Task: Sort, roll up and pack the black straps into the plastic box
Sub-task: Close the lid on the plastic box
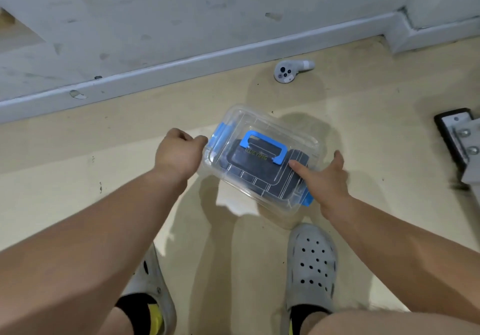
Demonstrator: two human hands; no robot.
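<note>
Head: green "LUEYING" on box lid (259,177)

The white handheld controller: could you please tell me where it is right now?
In the head view, the white controller lies on the floor right of centre, close to the baseboard and beyond the plastic box.

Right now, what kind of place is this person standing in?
Probably an indoor workroom or storage corner: a scuffed wall with a skirting board, a pale floor and a bolted metal bracket at the right. A white controller lies on the floor beyond the plastic box.
</note>
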